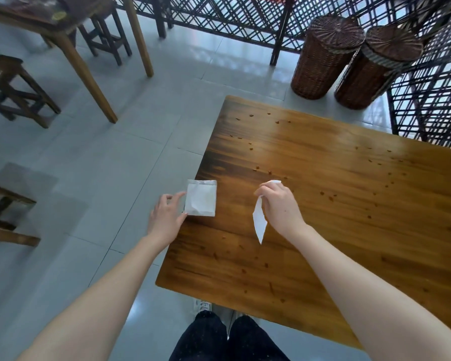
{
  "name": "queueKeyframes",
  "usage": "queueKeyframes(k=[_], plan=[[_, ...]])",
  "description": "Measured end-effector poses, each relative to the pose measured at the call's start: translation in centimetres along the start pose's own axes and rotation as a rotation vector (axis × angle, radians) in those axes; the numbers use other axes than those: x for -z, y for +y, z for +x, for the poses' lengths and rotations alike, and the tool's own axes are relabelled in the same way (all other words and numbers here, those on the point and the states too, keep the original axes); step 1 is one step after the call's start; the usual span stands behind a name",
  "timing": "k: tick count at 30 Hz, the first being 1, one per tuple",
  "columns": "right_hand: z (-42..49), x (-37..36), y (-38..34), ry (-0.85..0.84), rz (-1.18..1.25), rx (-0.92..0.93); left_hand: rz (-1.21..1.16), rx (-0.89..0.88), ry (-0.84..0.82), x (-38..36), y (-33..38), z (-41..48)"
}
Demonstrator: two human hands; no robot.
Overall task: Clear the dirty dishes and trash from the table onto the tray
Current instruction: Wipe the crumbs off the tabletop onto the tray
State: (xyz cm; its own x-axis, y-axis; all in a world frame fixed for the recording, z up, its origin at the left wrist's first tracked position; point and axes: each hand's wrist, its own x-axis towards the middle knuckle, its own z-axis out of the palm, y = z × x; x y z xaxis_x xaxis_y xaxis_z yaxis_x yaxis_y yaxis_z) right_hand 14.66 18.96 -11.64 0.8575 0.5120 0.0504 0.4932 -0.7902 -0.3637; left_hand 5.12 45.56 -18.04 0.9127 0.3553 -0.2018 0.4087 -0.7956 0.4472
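A wooden table (323,194) fills the right half of the view, strewn with several small brown crumbs (257,168). A white tissue packet (201,198) sits at the table's left edge, partly overhanging it. My left hand (166,216) holds the packet's left side between thumb and fingers. Over the table, my right hand (279,204) pinches a white tissue (259,222) that hangs down from the fingers. No tray or dishes are in view.
Two brown wicker baskets (326,56) (375,66) stand beyond the table by a black lattice fence (245,16). Another wooden table (71,45) and dark stools (13,89) stand at the left on the grey tiled floor. My legs are below, at the table's near edge.
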Motion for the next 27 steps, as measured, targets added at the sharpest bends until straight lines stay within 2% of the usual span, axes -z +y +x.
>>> queueKeyframes(k=[7,14,19,27], plan=[[-0.9,-4.7,-1.1,-0.174,0.009,0.034,0.038,0.067,-0.012,0.0,-2.9,-4.2],[-3.2,-6.3,0.6,-0.366,0.022,0.062,0.042,0.131,-0.051,-1.9,-1.9,-6.7],[-2.9,-7.9,0.8,-0.392,0.064,0.038,0.055,0.158,-0.099,-3.8,-1.4,-8.6],[-2.6,-10.5,0.6,-0.45,-0.002,0.044,0.076,0.207,-0.16,-5.3,-3.2,-11.4]])
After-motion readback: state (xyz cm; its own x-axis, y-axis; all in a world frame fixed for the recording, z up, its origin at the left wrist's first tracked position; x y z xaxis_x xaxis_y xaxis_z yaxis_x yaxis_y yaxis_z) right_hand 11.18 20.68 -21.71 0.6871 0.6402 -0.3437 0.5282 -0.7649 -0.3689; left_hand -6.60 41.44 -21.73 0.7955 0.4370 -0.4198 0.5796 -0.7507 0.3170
